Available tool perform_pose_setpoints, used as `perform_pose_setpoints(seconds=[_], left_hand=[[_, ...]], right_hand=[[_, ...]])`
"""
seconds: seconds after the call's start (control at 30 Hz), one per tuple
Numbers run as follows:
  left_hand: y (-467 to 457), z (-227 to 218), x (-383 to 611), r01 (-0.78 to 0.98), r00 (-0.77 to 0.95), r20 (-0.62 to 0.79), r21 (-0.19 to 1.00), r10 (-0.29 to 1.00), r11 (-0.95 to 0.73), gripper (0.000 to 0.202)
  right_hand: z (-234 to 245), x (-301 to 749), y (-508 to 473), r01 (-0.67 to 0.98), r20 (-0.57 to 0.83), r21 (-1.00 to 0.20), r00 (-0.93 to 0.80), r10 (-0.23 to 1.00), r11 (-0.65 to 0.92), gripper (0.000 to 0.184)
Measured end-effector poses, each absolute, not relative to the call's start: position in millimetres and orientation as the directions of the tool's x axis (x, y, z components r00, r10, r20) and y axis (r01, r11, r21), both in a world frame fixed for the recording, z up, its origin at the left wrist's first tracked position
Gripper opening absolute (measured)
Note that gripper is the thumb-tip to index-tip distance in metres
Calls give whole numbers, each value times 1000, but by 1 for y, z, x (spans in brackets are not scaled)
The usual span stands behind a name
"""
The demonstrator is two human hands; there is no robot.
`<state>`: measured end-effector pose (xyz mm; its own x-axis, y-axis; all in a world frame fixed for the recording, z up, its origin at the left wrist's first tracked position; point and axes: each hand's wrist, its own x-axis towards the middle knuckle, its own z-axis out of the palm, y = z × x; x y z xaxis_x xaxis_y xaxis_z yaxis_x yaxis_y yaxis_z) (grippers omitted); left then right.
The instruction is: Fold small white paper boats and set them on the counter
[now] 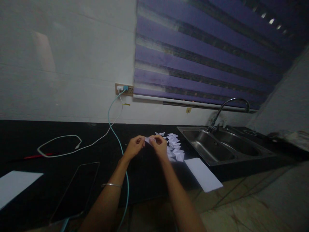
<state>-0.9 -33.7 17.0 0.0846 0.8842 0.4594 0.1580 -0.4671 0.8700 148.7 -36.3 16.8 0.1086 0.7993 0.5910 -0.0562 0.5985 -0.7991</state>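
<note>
Both my hands are raised over a black countertop (pixel 149 170) and pinch one small white folded paper piece (pixel 149 140) between them. My left hand (pixel 134 146) grips its left end with closed fingers, and a thin bangle sits on that forearm. My right hand (pixel 159 145) grips its right end, fingers curled. Just right of my hands lies a cluster of several small white folded paper pieces (pixel 174 147). A flat white paper sheet (pixel 203 174) overhangs the counter's front edge.
A steel sink (pixel 217 146) with a curved tap (pixel 231 108) is set into the counter at right. White and teal cables run from a wall socket (pixel 124 89) across the counter. A dark phone or tablet (pixel 77 190) and another white sheet (pixel 14 185) lie at left.
</note>
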Motion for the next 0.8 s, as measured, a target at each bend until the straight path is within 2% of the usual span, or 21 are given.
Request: perform_pose_setpoints(seconds=[0.2,0.37,0.47,0.8], left_hand=[[-34,16,-1,181,80,476,857,876,-483,28],[-34,15,-1,191,106,505,835,857,-516,28],[-33,14,-1,196,123,516,825,848,-530,29],[-32,14,1,123,142,487,855,862,-504,30]], right_hand=[[15,149,-35,-31,574,-814,109,812,579,12],[16,150,-37,13,531,-847,79,844,532,27],[17,150,-38,87,522,-852,41,852,517,18],[22,150,-40,26,544,-839,59,837,543,16]])
